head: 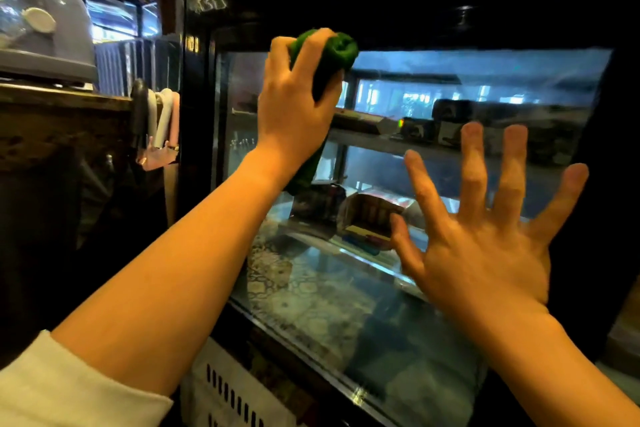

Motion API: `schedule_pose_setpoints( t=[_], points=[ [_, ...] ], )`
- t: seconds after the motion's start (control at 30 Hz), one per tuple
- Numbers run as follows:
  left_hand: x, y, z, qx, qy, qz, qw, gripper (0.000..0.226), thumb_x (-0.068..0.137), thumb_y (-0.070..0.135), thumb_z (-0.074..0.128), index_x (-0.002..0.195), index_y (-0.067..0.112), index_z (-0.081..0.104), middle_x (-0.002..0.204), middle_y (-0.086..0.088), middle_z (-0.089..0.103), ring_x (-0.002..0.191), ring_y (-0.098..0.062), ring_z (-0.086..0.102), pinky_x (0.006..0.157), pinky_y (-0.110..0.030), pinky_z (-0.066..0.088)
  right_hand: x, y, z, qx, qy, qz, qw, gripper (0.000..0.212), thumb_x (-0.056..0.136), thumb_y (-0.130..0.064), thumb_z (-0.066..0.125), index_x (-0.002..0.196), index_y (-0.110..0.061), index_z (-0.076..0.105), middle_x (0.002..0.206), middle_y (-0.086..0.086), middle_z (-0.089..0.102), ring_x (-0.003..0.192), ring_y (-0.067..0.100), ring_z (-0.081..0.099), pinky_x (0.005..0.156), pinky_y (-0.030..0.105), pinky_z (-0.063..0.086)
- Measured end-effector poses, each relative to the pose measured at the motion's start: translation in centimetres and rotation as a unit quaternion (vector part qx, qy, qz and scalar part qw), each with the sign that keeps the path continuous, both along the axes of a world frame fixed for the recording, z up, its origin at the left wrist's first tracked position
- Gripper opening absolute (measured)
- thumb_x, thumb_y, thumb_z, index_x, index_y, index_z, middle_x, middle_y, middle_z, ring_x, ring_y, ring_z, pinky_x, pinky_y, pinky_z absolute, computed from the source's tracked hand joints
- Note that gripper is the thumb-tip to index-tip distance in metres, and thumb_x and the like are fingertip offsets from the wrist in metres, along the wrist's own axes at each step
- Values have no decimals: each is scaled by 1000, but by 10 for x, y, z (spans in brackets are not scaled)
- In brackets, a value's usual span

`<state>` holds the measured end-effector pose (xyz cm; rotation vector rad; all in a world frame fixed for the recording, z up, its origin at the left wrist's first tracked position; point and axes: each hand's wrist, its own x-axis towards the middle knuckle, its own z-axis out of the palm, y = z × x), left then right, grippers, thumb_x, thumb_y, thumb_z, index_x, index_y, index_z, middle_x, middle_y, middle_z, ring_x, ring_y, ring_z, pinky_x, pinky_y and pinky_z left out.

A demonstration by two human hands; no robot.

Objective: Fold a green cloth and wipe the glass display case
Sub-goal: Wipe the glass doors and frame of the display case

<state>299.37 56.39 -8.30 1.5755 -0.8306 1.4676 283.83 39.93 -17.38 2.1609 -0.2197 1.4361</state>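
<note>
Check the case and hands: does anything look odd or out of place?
Nothing stands out. The left hand grips the cloth at the glass; the right hand is spread open.

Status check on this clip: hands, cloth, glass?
Left hand gripping bunched green cloth at glass upper left. Right hand open, fingers spread, empty. Nothing blocking the pane.

- The left hand (298, 94) is raised high, fingers curled tight around a green cloth (332, 55), forearm bare, white sleeve (62, 388) pushed back.
- The right hand (485, 239) is spread flat, fingers splayed wide, perhaps touching the glass (346, 305).
</note>
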Motion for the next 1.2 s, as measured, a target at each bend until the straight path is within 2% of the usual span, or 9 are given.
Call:
schedule_pose_setpoints(
  t=[0.1, 0.33, 0.43, 0.57, 0.67, 0.77, 0.9, 1.0, 1.2],
  points=[
    [-6, -5, -28, 38, -28, -9, 999, 36, 93, 25, 59, 123, 29, 39, 114, -24, 53, 101, -37, 57, 79, -44, 51, 0, -1, -1, 2, -3, 5, 1000, 70, 94, -61, 40, 156, -31, 24, 165, 20, 0, 149, 44, -5, 108, 75, -5],
    [-17, -8, -118, 140, -67, -21, 988, 40, 89, 23, 65, 125, 21, 48, 110, -30, 58, 97, -46, 60, 82, -48, 53, -1, 1, 0, 25, 13, 16, 999, 67, 95, -60, 35, 155, -33, 25, 164, 20, 1, 147, 49, 2, 105, 81, 6],
    [-18, -9, -150, 154, -102, 1, 983, 34, 93, 32, 58, 125, 20, 51, 114, -24, 55, 94, -42, 60, 79, -42, 52, -2, 1, 1, 24, 14, 16, 999, 67, 95, -61, 33, 155, -33, 24, 164, 21, 1, 147, 50, 3, 105, 81, 7],
    [-23, -12, -207, 181, -151, 6, 972, 36, 87, 27, 68, 121, 23, 56, 112, -14, 46, 88, -33, 54, 72, -40, 50, -2, 1, 0, 27, 15, 16, 999, 70, 94, -64, 28, 156, -33, 20, 164, 19, -1, 148, 49, 2, 105, 81, 6],
    [-29, -14, -251, 238, -209, 8, 949, 41, 82, 19, 75, 119, 28, 58, 107, -11, 48, 80, -25, 52, 64, -37, 48, -1, -1, 1, 23, 17, 16, 999, 71, 94, -64, 28, 157, -33, 18, 164, 19, -3, 148, 48, 1, 105, 81, 7],
    [-37, -12, -283, 323, -251, -44, 911, 41, 85, 25, 73, 121, 32, 55, 110, -9, 51, 82, -22, 56, 66, -32, 43, 1, -1, 0, 19, 14, 28, 999, 70, 94, -64, 27, 157, -33, 20, 164, 19, -2, 147, 49, 2, 103, 82, 9],
    [-36, -11, -297, 391, -281, -95, 871, 40, 88, 25, 71, 123, 33, 54, 114, -7, 53, 84, -21, 62, 65, -31, 43, 8, -9, -4, 17, -8, 42, 999, 66, 96, -61, 25, 157, -36, 17, 165, 16, -2, 148, 48, 2, 101, 81, 19],
    [-32, -8, -291, 380, -280, -79, 878, 40, 87, 23, 72, 122, 35, 56, 114, -6, 54, 82, -21, 62, 67, -31, 45, 13, -11, -3, 14, -17, 68, 997, 66, 97, -60, 27, 157, -38, 11, 165, 14, -4, 148, 46, -1, 100, 79, 24],
    [-4, 3, -250, 319, -220, -40, 921, 46, 80, 23, 78, 118, 39, 60, 108, -7, 49, 72, -23, 56, 68, -34, 51, 19, -17, -6, 16, -58, 101, 993, 69, 92, -56, 38, 156, -34, 22, 166, 14, 2, 151, 41, -6, 93, 80, 32]
  ],
)
